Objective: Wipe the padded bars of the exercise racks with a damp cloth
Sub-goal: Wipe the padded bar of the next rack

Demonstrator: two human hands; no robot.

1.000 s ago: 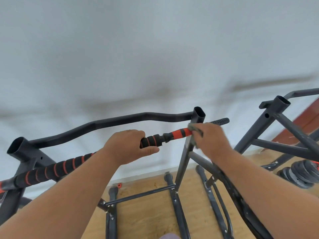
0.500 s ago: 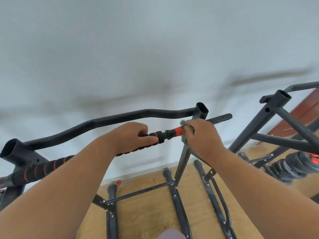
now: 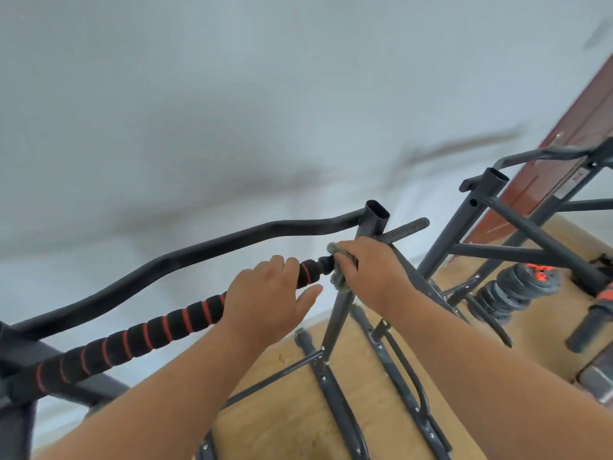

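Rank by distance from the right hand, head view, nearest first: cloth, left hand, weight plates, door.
From the right hand:
1. Cloth, gripped in it, on the padded bar.
2. Left hand, just left along the bar.
3. Weight plates, on the floor to the right.
4. Door, far right.

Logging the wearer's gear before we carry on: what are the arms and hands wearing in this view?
Nothing that shows. Both forearms are bare up to the frame edge, with no sleeves or cuffs in view. The left hand and the right hand are gloveless, and I see no watch, wristband or ring on the sides facing the camera.
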